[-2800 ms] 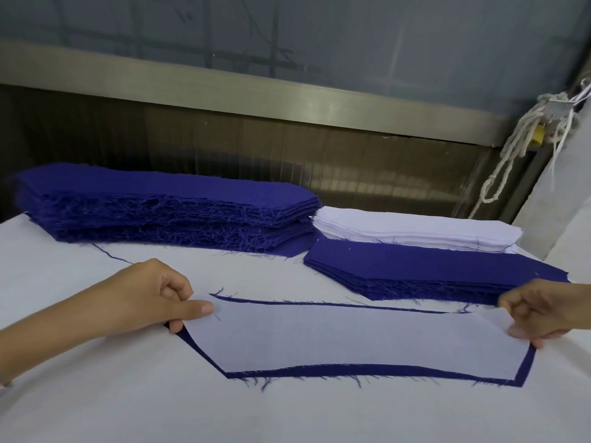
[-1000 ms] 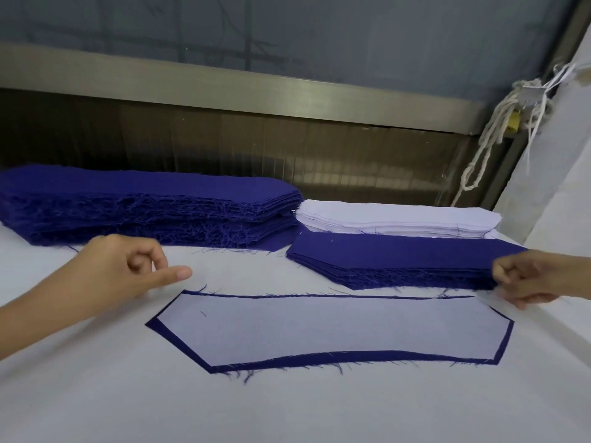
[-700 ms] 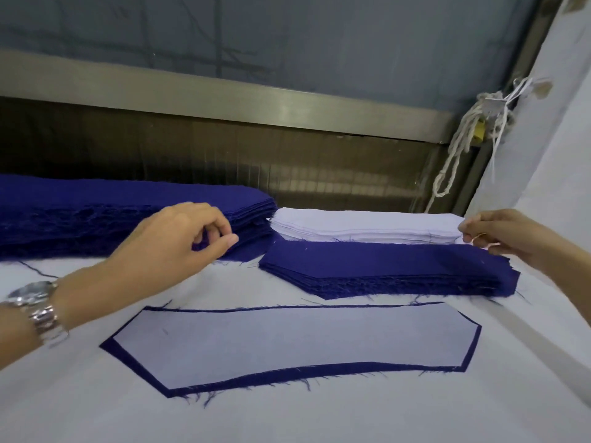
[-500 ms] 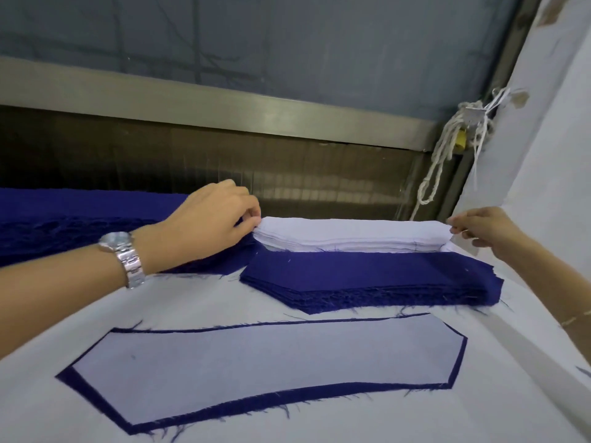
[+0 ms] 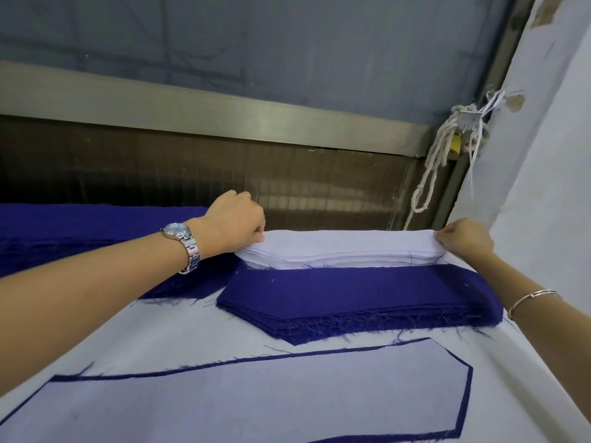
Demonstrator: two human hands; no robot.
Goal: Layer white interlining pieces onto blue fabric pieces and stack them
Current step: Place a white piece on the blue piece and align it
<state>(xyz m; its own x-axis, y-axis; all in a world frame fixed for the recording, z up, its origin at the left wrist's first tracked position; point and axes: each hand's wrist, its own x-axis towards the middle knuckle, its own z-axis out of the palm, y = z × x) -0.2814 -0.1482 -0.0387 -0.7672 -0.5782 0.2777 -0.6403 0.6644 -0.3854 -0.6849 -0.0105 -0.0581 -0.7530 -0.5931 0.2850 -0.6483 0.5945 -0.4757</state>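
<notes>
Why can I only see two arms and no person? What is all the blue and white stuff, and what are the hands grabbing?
The camera sits on the person's head and looks down, so you see only their own arms. The left hand, with a watch, and the right hand, with a bracelet, each pinch one end of the white interlining pile, near its top. That pile lies on a small blue fabric pile. A taller blue pile stands to the left. Nearest to us on the white table lies a finished pair: one white piece flat on a blue piece, whose edge peeks out around it.
</notes>
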